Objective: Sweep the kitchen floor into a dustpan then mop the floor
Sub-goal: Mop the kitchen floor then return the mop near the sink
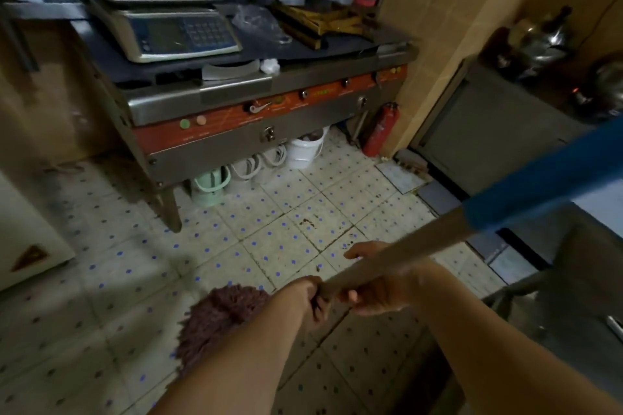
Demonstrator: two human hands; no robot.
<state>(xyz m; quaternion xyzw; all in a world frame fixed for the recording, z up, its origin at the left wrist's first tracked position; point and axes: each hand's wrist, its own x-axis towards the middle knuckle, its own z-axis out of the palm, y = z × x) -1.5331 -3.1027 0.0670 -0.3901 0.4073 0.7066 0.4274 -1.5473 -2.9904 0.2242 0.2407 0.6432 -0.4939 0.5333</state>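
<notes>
Both hands are wrapped round the long mop handle [421, 242], wooden-brown where they grip it and sleeved in blue further up toward the right edge of the view. The left hand [312, 296] holds it lower down, fingers curled tight round the shaft; the right hand [377, 290] grips just above, the two almost touching. The reddish-brown shaggy mop head [215, 317] rests on the pale tiled floor with blue dots [269, 236], just left of the left forearm. Beyond the mop head stands the big stainless-steel cooker with an orange control strip [256, 111]; its near leg comes down to the floor ahead and left of the mop. Under the cooker sit a pale green plastic jug [209, 189], some white containers, and a white plastic bucket [305, 150]. To the right of the cooker a red fire extinguisher [381, 130] leans at the foot of the tan tiled wall. On top of the cooker rests a grey electronic weighing scale with a blue keypad [172, 34]. Dark brownish spots [308, 222] mark the tiles between the cooker and the hands. To the cooker's left a white cabinet with an orange triangle label [28, 258] stands on the floor.
</notes>
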